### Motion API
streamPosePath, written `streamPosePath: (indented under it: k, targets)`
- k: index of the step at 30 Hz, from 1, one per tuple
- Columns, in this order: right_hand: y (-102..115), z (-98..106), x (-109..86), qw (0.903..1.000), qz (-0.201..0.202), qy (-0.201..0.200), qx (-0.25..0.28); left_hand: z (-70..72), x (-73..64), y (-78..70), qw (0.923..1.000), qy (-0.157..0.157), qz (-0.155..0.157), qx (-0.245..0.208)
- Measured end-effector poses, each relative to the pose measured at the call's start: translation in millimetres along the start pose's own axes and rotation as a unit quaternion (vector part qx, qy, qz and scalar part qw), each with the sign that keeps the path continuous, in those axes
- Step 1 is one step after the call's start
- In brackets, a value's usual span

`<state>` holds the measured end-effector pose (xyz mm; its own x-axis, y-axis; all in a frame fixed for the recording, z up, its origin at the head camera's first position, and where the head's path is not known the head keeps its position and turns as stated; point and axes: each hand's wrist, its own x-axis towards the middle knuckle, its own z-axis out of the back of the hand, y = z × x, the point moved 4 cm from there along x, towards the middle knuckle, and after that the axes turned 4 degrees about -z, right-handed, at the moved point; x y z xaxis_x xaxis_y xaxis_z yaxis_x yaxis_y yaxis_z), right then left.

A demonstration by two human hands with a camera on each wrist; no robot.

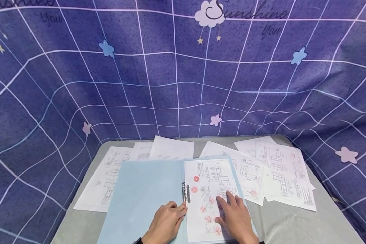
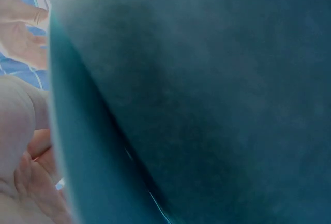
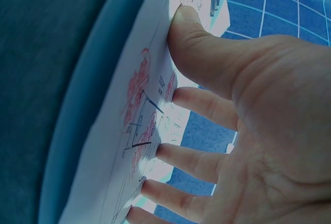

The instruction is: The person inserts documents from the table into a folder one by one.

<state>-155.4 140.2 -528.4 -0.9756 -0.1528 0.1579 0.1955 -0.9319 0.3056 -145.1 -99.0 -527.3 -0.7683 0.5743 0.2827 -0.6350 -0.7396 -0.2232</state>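
A light blue folder (image 1: pixel 146 189) lies spread flat on the grey table, with a metal clip (image 1: pixel 184 192) near its fold. My left hand (image 1: pixel 166 222) has curled fingers, and its fingertips pinch the lower end of that clip. In the left wrist view, part of this hand (image 2: pixel 26 146) shows beside the folder's edge (image 2: pixel 77 125). A printed drawing sheet (image 1: pixel 205 173) with several red stamps rests on the folder's right side. On this sheet my right hand (image 1: pixel 235 217) rests with spread fingers; in the right wrist view its thumb and fingertips touch the paper (image 3: pixel 103 162).
Loose drawing sheets (image 1: pixel 288 176) overlap on the table's right, and another sheet (image 1: pixel 94 189) lies partly under the folder's left side. Behind the folder are more printed pages (image 1: pixel 172 149). A dark blue grid-patterned cloth (image 1: pixel 158 74) rises around the grey table (image 1: pixel 79 225).
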Motion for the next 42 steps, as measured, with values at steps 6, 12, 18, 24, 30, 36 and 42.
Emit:
streamPosePath:
  k: [6, 12, 18, 24, 30, 36, 42]
  targets:
    - [2, 0, -0.7, 1.0, -0.003, 0.006, 0.005, -0.7, -1.0, -2.3, 0.9992, 0.036, 0.017, 0.009]
    - [0, 1, -0.3, 0.9999, -0.013, 0.01, 0.003, -4.0, 2.9, -7.4, 0.9971, 0.057, 0.001, 0.051]
    - [-1, 1, -0.7, 0.9996, -0.017, 0.02, 0.003, -2.4, 3.1, -8.3, 0.9975, 0.065, 0.003, 0.028]
    - [-1, 0, -0.7, 0.9999, -0.012, 0.012, 0.001, 5.9, -1.7, -4.4, 0.9989, 0.023, 0.004, -0.04]
    - [0, -2, -1.2, 0.9998, -0.015, 0.016, 0.006, 17.9, -1.3, -0.2, 0.9954, -0.045, -0.004, -0.084]
    - [1, -4, -1.9, 0.9998, -0.015, 0.015, 0.002, 26.7, 5.7, 7.4, 0.9928, -0.075, 0.035, -0.087]
    - [2, -3, -1.9, 0.9998, -0.011, 0.012, 0.012, 31.0, 11.6, 10.7, 0.9929, -0.078, 0.048, -0.076]
